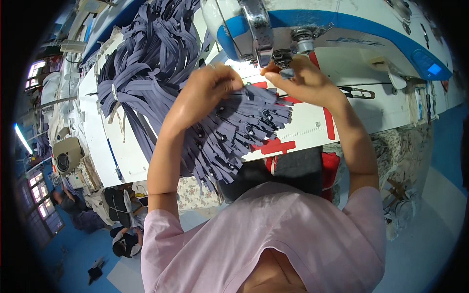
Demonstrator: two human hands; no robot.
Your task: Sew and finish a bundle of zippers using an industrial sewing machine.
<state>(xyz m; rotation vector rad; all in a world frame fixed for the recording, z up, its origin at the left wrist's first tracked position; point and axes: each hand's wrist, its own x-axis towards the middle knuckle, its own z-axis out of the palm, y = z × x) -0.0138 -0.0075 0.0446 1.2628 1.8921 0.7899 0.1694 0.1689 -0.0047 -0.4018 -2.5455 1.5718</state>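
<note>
My left hand [207,93] is bent over a thick bundle of grey-purple zippers [234,117], fingers curled and fingertips pressed together by the upper zipper ends. Whatever lies in that pinch is too small to make out. Several dark sliders [250,131] dot the fanned ends under and beside this hand. Close under the head of a blue and white sewing machine [337,24], my right hand [310,80] has its thumb and fingers bent together beside the needle area [266,61]. Machine parts and glare partly cover its fingertips, so anything between them is hidden.
More zippers, tied with a pale band [115,92], heap up at the far left. Red tape [276,146] marks the white table [312,119]. A black-handled tool [359,93] lies right of my right hand. Two people [128,242] are at the left, away from the table.
</note>
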